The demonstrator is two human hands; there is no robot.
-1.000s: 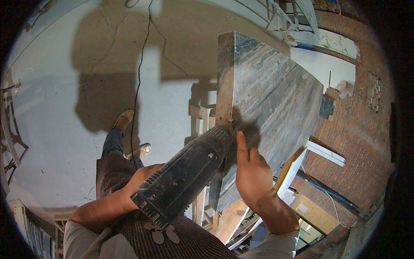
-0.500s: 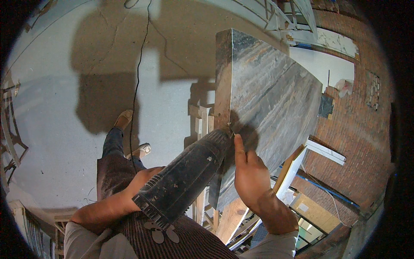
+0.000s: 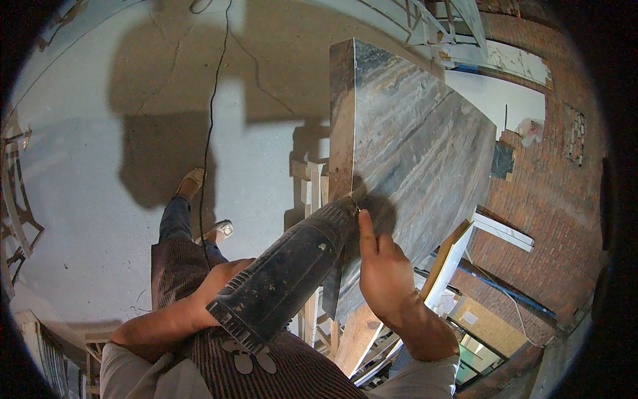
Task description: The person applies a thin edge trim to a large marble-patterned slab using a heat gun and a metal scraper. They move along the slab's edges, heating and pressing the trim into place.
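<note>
We hold a black tool (image 3: 286, 266) in our left grip (image 3: 227, 280), its nose by the left edge of a grey marbled slab (image 3: 425, 133); our right grip (image 3: 385, 276), forefinger extended, points just beside that nose (contact is hard to judge).

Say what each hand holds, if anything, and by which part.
Left hand: black power tool, apparently from beneath its rear half; the grip is hidden. Right hand: index finger extended beside the tool's front end; can't tell whether it holds anything.

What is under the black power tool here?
Part of the left hand and the striped apron show past the black power tool; that hand's fingers and anything else beneath it are covered.
</note>
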